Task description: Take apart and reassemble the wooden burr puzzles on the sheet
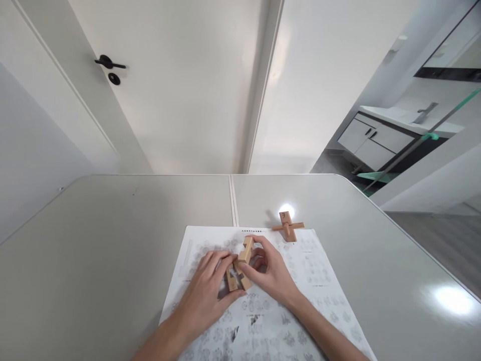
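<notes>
My right hand [271, 269] pinches a notched wooden puzzle piece [246, 249] between thumb and fingers, tilted above the sheet. Below it, other notched wooden pieces [233, 283] are grouped on the printed paper sheet [300, 306]. My left hand [208, 283] curves around these lower pieces, its fingertips and thumb touching them from the left and front. Partly covered by the hands, the exact fit of the pieces cannot be made out. Beyond my right hand, a cross-shaped wooden puzzle [287, 227] lies at the sheet's far edge.
The grey table [93, 260] has a seam running away from the sheet. White doors with a black handle [107, 61] stand behind it. At the right are a sink cabinet [379, 138] and a pole with green parts [430, 136].
</notes>
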`<state>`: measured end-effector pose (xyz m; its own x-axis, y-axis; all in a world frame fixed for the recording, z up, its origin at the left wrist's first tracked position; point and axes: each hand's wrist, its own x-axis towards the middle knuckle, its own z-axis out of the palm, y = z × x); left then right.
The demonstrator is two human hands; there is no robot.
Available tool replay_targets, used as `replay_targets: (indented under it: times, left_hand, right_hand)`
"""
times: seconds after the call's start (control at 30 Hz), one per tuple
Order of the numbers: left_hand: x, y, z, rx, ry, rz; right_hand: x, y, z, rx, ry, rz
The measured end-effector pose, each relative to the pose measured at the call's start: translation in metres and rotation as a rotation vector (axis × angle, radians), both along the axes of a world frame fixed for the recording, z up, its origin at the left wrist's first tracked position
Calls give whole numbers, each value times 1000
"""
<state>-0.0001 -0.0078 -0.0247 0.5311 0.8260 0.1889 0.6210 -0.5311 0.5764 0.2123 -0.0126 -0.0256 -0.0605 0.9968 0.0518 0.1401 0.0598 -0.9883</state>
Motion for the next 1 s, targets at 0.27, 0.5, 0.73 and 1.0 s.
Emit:
replay_targets:
  times: [0.27, 0.5, 0.73, 1.0]
  left_hand:
    - [2, 0, 4, 60, -20, -3]
    - [5, -1, 3, 93, -29, 37]
    - [4, -1, 8, 31, -68, 33]
    - [4, -3, 10, -4, -53, 16]
  right_hand:
    - [1, -2, 9, -12, 72, 123]
    - [5, -1, 0, 109, -145, 52]
    - [20, 7, 0, 287, -339, 143]
    - [22, 4, 5, 338, -414, 245]
